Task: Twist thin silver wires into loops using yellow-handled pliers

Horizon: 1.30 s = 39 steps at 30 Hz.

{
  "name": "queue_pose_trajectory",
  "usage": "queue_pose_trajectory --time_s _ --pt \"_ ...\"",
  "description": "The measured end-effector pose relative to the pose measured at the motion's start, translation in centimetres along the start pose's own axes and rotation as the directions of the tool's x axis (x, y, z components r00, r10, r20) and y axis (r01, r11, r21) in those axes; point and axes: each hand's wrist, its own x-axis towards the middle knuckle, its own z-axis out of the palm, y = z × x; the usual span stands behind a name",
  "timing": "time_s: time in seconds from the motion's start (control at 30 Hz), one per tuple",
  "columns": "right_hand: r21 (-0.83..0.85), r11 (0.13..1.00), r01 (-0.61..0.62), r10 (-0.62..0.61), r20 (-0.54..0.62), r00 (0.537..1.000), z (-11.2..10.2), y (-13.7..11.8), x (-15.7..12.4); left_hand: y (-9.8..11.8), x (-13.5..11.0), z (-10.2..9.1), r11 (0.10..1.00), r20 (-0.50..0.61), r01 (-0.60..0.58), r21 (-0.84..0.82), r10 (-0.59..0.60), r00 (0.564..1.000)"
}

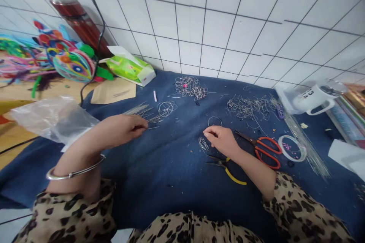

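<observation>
My left hand (127, 131) hovers by the near end of a bundle of thin straight wires (139, 109), fingers drawn together. Whatever is between its fingertips is hidden. Just beyond those wires lies a small round openwork wire ball (167, 109). Thumb and forefinger of my right hand (222, 141) are pinched at a thin wire ring (215, 117), whose lower part is hidden behind the hand. Several short bent wires (203, 144) lie beside that hand. Yellow-handled pliers (235, 177) rest below it, and red-handled scissors (268, 152) lie beyond the wrist.
Tangled wire shapes (186, 86) and a loose wire heap (251, 107) lie at the back. On the right are a round dish with pink beads (292, 148), long wires (310, 144) and a white mug (321, 98). A plastic bag (54, 119) and tissue pack (129, 66) stand left.
</observation>
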Motion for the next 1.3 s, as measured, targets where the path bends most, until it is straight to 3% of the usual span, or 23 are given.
queue_pose_trajectory --time_s 0.07,0.27,0.4,0.53,0.7,1.03,1.3 --pt "-0.098 0.989 0.108 -0.114 -0.065 0.991 0.1 -0.4 -0.3 0.6 -0.1 -0.3 0.998 0.073 -0.053 0.043 0.050 0.996" --pt "-0.338 0.843 0.419 -0.472 -0.087 0.878 -0.1 -2.5 -2.0 5.8 1.2 0.6 0.971 -0.027 -0.232 0.061 0.234 0.972" --pt "-0.481 0.740 0.470 -0.542 -0.013 0.840 -0.4 -3.7 -2.9 10.2 2.4 0.8 0.937 -0.020 -0.331 0.109 0.335 0.942" --pt "-0.613 0.648 0.453 -0.547 0.040 0.836 -0.8 -4.0 -3.1 12.8 3.4 0.2 0.895 0.000 -0.409 0.176 0.415 0.910" --pt "-0.675 0.610 0.416 -0.500 0.079 0.862 -1.3 -3.4 -2.9 13.8 4.7 0.4 0.872 0.018 -0.449 0.197 0.455 0.891" --pt "-0.672 0.649 0.356 -0.362 0.139 0.922 -1.0 -2.1 -1.7 12.3 5.6 2.6 0.852 0.008 -0.435 0.292 0.453 0.892" --pt "-0.620 0.722 0.308 -0.274 0.153 0.950 -0.4 -2.0 -1.7 13.0 5.3 3.5 0.840 -0.003 -0.393 0.373 0.425 0.905"
